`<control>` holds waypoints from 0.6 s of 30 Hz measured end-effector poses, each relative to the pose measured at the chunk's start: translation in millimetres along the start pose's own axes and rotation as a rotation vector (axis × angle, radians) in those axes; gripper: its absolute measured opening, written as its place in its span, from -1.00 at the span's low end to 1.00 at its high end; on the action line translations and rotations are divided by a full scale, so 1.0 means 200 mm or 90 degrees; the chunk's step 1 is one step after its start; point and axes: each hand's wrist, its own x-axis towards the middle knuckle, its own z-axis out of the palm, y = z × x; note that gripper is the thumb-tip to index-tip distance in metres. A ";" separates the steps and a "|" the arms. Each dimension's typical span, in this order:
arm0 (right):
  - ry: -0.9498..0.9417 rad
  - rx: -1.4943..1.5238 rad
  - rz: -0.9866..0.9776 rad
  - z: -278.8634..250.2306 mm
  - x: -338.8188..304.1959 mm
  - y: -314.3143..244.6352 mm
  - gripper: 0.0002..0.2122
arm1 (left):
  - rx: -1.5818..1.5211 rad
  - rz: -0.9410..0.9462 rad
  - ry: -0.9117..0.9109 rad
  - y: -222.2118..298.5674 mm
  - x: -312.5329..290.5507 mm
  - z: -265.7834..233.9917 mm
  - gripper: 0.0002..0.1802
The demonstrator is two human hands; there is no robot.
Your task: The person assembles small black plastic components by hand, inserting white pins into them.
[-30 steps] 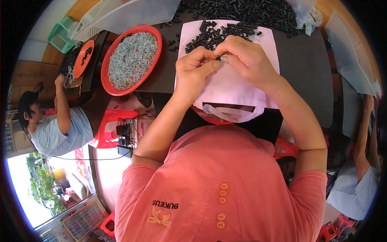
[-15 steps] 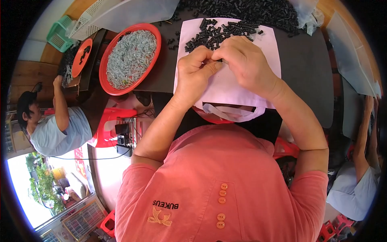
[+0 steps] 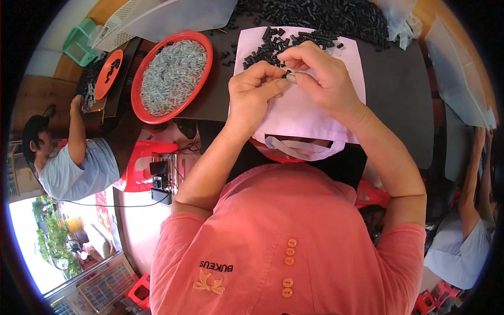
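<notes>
My left hand (image 3: pixel 256 95) pinches a small black plastic piece (image 3: pixel 286 74) between thumb and index finger, above a pale pink bag (image 3: pixel 304 113) laid on the dark table. Close against it, my right hand (image 3: pixel 324 79) has its thumb at the piece's end, with the index finger curled above and apart from the thumb. Whether the right hand grips anything is hard to make out. Just beyond my hands, loose black tubular pieces (image 3: pixel 273 44) lie on the bag's far part.
A red basin (image 3: pixel 135 100) of small clear pieces (image 3: pixel 173 76) stands at left. A large heap of black pieces (image 3: pixel 336 18) covers the table's far side, beside a clear plastic bag (image 3: pixel 404 34). One person (image 3: pixel 81 163) works at far left, another (image 3: pixel 462 241) at far right.
My right index finger has lifted away from the thumb, opening a gap between them. The left hand keeps its pinch in nearly the same place.
</notes>
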 end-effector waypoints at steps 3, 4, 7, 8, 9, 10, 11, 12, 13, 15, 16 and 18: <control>0.001 -0.021 -0.005 -0.02 0.00 0.00 -0.75 | -0.075 -0.056 0.007 0.00 0.00 -0.01 -0.96; 0.001 -0.021 -0.010 -0.02 0.00 0.00 -0.75 | -0.121 -0.074 0.005 0.00 0.01 -0.02 -0.96; -0.023 -0.135 -0.076 -0.01 0.00 0.02 -0.75 | -0.178 -0.096 -0.016 -0.01 0.03 -0.03 -0.95; -0.022 -0.137 -0.081 0.00 0.00 0.01 -0.75 | -0.177 -0.091 -0.016 -0.01 0.03 -0.03 -0.95; -0.016 -0.190 -0.100 0.01 -0.01 0.00 -0.73 | -0.163 -0.103 -0.023 0.00 0.02 -0.03 -0.94; -0.011 -0.244 -0.120 0.02 -0.01 -0.01 -0.72 | -0.149 -0.116 -0.029 0.01 0.02 -0.03 -0.94; -0.010 -0.244 -0.124 0.02 -0.01 -0.02 -0.72 | -0.148 -0.112 -0.027 0.02 0.01 -0.02 -0.94; 0.002 -0.267 -0.133 0.02 -0.01 -0.02 -0.70 | -0.157 -0.090 -0.027 0.03 0.01 -0.02 -0.93; 0.014 -0.290 -0.143 0.02 -0.02 -0.03 -0.69 | -0.165 -0.068 -0.028 0.03 0.01 -0.02 -0.93; 0.029 -0.307 -0.152 0.01 -0.02 -0.04 -0.65 | -0.162 -0.055 -0.015 0.04 0.02 0.00 -0.93; 0.043 -0.323 -0.158 0.00 -0.02 -0.05 -0.62 | -0.159 -0.044 -0.003 0.05 0.03 0.00 -0.92; 0.046 -0.340 -0.173 0.00 -0.01 -0.06 -0.63 | -0.173 -0.060 0.002 0.04 0.03 0.02 -0.92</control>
